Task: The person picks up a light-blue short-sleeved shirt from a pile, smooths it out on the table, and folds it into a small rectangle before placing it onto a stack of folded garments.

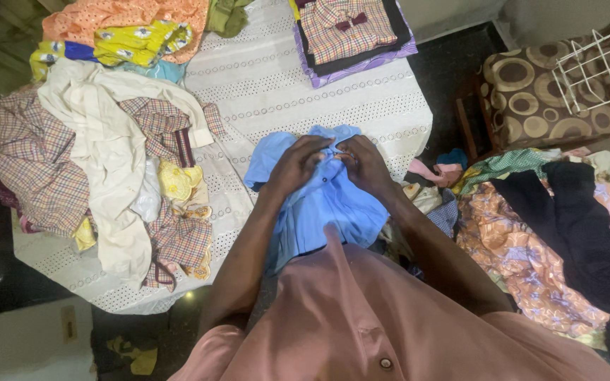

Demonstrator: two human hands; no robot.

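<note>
Left of the hands, a heap of loose clothes (114, 162) (checked, cream and yellow pieces tangled together) covers that side of the white eyelet cloth (305, 92). Beyond the hands sits a folded stack (351, 32) with a checked shirt on top. To the right, more garments (545, 233) spill across a lower surface, a dark piece lying over orange fabric. Nothing lies between the hands and the shirt they work on. That blue shirt (323, 204) is plain and light, rumpled, lying on the near edge of the cloth. Both hands rest on its upper part, close together: the left hand (296, 166) and right hand (365, 164) have fingers curled, pinching the fabric near the collar.
</note>
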